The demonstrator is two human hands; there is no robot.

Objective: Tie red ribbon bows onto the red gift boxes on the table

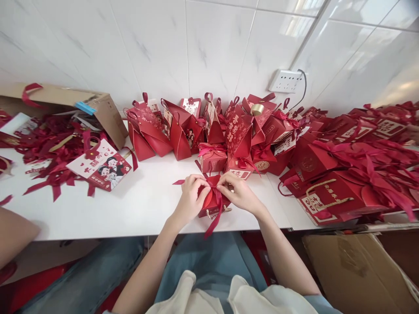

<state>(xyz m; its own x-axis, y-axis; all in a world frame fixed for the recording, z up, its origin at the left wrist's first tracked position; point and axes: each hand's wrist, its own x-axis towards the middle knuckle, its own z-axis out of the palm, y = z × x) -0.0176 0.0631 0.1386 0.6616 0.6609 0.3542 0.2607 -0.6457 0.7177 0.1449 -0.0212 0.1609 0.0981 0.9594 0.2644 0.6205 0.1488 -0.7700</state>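
Note:
A small red gift box (203, 213) with a gold cord handle stands near the table's front edge. Over its top runs a dark red ribbon (218, 208), crossed at the middle, one tail hanging down the front and another out to the left. My left hand (194, 192) pinches the ribbon from the left, thumb and fingertips pressed together. From the right, my right hand (240, 192) pinches it close to the same crossing. Both hands partly hide the box's top. Just behind are a ribbon-tied box (212, 160) and another box (240, 168) with a bow.
Red folded bags (144, 135) line the wall. Stacked red boxes (347, 187) fill the right side. On the left lie a ribbon pile (65, 144), a printed card (101, 168) and a cardboard carton (111, 115). A person's arm (16, 235) shows at left. A power strip (285, 81) is on the wall.

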